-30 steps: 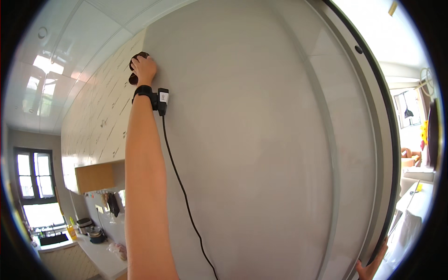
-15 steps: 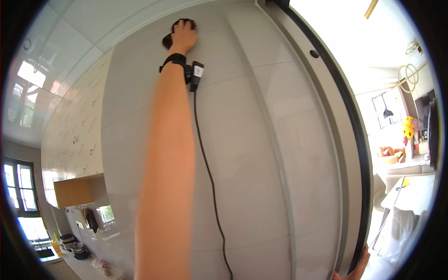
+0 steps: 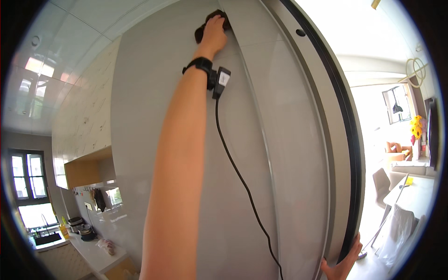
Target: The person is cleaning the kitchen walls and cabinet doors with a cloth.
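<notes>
Left fingers (image 3: 214, 21) half-curled over dark cloth (image 3: 200, 34)

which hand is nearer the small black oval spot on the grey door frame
Left: the left hand, holding a dark brown cloth-like pad against the grey wall, is left of the spot, roughly level; the right hand is far below, on the frame.

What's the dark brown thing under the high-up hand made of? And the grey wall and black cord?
Dark brown thing: maybe soft, dull fabric, as it looks lumpy under the left hand; sponge is possible.
Grey wall: likely smooth tile or panel, since it shines softly with thin joins.
Black cord: probably plastic or rubber outside, because it looks smooth and bends gently.
</notes>
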Demonstrator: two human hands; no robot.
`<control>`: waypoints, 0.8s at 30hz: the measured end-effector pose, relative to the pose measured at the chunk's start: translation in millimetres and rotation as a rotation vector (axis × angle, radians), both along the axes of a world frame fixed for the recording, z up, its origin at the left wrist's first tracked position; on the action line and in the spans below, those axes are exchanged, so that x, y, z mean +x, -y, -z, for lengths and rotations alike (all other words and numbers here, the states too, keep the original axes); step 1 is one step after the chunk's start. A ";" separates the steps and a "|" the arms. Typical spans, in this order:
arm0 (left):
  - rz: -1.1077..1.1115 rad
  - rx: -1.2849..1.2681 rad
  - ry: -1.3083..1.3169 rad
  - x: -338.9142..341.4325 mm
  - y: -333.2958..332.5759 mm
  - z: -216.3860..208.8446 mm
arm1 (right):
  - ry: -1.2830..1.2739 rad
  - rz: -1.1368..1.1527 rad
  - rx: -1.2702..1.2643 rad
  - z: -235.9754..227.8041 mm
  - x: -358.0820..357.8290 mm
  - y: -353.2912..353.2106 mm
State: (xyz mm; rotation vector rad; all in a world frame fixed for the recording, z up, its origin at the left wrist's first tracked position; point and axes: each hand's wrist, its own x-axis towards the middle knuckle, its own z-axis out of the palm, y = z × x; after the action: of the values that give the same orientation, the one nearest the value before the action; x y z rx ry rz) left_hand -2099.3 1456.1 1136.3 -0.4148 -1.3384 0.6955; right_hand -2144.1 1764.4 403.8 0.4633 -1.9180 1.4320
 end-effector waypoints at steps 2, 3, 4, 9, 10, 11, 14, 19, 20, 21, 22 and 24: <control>-0.003 -0.016 0.024 7.8 -4.5 24.7 | 0.007 -0.022 -0.008 -7.4 5.3 -1.2; 0.006 -0.037 0.054 9.2 -7.1 36.3 | 0.020 -0.033 -0.022 -8.6 6.8 -1.9; 0.056 -0.047 0.063 11.3 -6.8 48.8 | 0.022 -0.037 -0.023 -7.6 6.1 1.5; 0.188 0.011 0.126 44.2 -11.3 119.4 | -0.083 0.031 -0.035 -8.6 3.7 12.6; 0.252 0.012 0.142 41.8 -11.6 134.6 | -0.066 0.050 -0.031 -8.2 3.3 13.7; 0.260 0.020 0.158 38.3 -14.3 152.7 | -0.049 0.058 -0.024 -7.2 2.4 12.8; 0.255 0.047 0.204 45.1 -19.2 211.2 | -0.138 0.023 -0.069 -9.0 4.2 7.2; 0.167 0.017 0.264 57.3 -25.3 333.6 | -0.126 0.030 -0.050 -10.3 6.4 8.8; 0.123 0.047 0.301 61.7 -29.2 364.2 | -0.126 0.035 -0.038 -8.8 6.9 8.0; 0.078 0.078 0.341 67.9 -33.6 395.8 | -0.104 0.039 -0.014 -9.2 9.7 7.6; 0.089 0.103 0.367 72.7 -37.3 428.4 | -0.113 0.053 -0.007 -10.5 11.7 6.7; 0.011 0.139 0.496 85.0 -44.4 491.2 | -0.095 0.065 0.028 -12.6 12.2 7.0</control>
State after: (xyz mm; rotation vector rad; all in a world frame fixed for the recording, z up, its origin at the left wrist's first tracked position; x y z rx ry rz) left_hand -2014.2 1500.5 645.0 -0.5008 -1.8386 0.5011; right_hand -2131.9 1757.5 416.4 0.4692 -1.8626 1.3203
